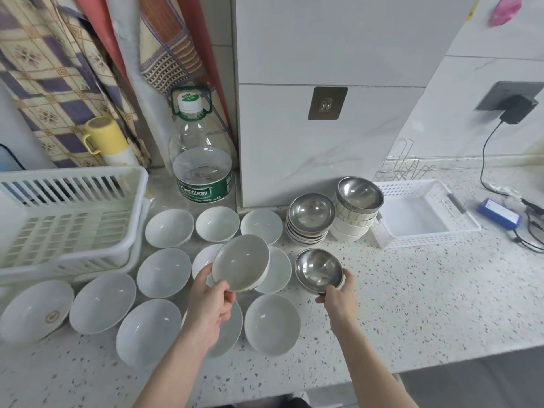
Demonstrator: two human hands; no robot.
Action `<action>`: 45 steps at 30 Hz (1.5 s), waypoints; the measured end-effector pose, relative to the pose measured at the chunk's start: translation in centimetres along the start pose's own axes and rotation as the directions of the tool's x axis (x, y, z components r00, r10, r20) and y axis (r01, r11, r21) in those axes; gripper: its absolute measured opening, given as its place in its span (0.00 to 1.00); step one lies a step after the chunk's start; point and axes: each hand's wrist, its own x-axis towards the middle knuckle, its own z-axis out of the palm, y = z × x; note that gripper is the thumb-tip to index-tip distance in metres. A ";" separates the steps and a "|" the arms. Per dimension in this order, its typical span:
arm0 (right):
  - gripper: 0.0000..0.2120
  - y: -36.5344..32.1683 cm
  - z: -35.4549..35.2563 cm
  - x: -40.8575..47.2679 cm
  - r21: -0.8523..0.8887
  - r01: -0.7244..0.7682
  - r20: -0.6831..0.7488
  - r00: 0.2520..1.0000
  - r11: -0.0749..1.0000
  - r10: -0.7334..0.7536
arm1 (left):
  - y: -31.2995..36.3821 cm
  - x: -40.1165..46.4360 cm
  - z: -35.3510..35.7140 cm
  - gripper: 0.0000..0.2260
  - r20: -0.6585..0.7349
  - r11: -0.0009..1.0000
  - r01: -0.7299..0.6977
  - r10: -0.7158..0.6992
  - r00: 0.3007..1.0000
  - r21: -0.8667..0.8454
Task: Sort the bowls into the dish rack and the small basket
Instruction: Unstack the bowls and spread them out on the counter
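Head camera looked down on a speckled white terrazzo worktop crowded with bowls. The left hand gripped the near rim of a smooth white ceramic bowl, thumb over the edge and fingers curled beneath, holding it tilted and lifted above the other bowls near the middle. The right hand pinched the near rim of a shiny round stainless-steel bowl, which sat just right of the lifted ceramic one; whether it rested on the worktop or hung just above it could not be told.

Around them lay a spread of glossy white ceramic bowls of several widths, open side up, from the near left edge to the far middle. Farther right stood a stack of shallow steel bowls and plates, and touching it a taller stack of white ribbed bowls topped by a steel bowl.

At far left sat a white slatted plastic dish rack with a gridded floor. At far right lay the small white perforated plastic basket, rectangular and shallow, just beside the taller stack.

Against the far wall stood a clear plastic water bottle with a green label, and left of it a yellow mug upturned on a white flask. A blue battery pack with black cables lay at the far right edge.
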 end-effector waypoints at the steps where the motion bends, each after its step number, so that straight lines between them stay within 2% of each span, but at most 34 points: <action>1: 0.32 0.1 -0.1 0.3 -0.005 0.007 0.019 1.000 1.000 -0.007 | -0.3 -0.1 0.4 0.22 -0.010 1.000 -0.005 0.005 1.000 -0.002; 5: 0.32 0.6 -0.6 1.7 -0.017 0.042 0.087 0.995 0.999 -0.040 | -1.4 -1.0 2.1 0.22 -0.032 1.000 -0.027 0.027 0.999 -0.004; 10: 0.28 0.8 -1.6 2.2 -0.037 0.079 0.210 0.975 0.996 -0.070 | -3.2 -1.9 5.2 0.23 -0.067 0.999 -0.040 0.041 0.997 0.008; 14: 0.29 1.2 -4.7 1.6 -0.152 0.126 0.213 0.973 0.980 -0.092 | -5.0 -2.9 8.1 0.25 -0.051 0.995 -0.045 0.050 0.997 0.094; 18: 0.15 1.9 -8.5 0.5 -0.040 0.178 0.299 0.941 0.983 -0.158 | -7.3 -4.0 10.5 0.27 0.006 0.969 -0.040 0.040 0.999 0.245; 21: 0.14 2.3 -10.6 -0.3 0.031 0.207 0.410 0.889 0.978 -0.202 | -8.9 -4.7 11.9 0.26 0.087 0.938 -0.038 0.009 0.996 0.345; 23: 0.15 2.7 -11.4 -0.3 -0.011 0.234 0.451 0.869 0.972 -0.204 | -9.6 -5.0 12.6 0.26 0.105 0.927 -0.025 -0.015 0.994 0.374; 25: 0.11 3.3 -11.8 0.1 -0.127 0.273 0.488 0.854 0.954 -0.179 | -10.3 -5.3 13.1 0.27 0.105 0.919 -0.018 -0.026 0.994 0.393; 28: 0.17 3.9 -12.0 0.8 -0.254 0.309 0.529 0.838 0.917 -0.135 | -11.3 -5.5 13.6 0.27 0.096 0.893 -0.010 -0.037 0.995 0.449; 35: 0.20 4.2 -11.8 2.0 -0.352 0.394 0.621 0.777 0.849 -0.103 | -12.7 -5.5 13.6 0.28 0.073 0.826 0.012 -0.064 0.995 0.564; 39: 0.20 4.2 -11.4 2.6 -0.363 0.438 0.646 0.754 0.822 -0.117 | -12.8 -5.2 14.0 0.34 0.078 0.787 0.008 -0.071 0.994 0.617; 45: 0.20 4.3 -11.1 2.6 -0.391 0.455 0.661 0.744 0.800 -0.100 | -12.9 -4.9 13.9 0.36 0.068 0.731 0.031 -0.105 0.992 0.682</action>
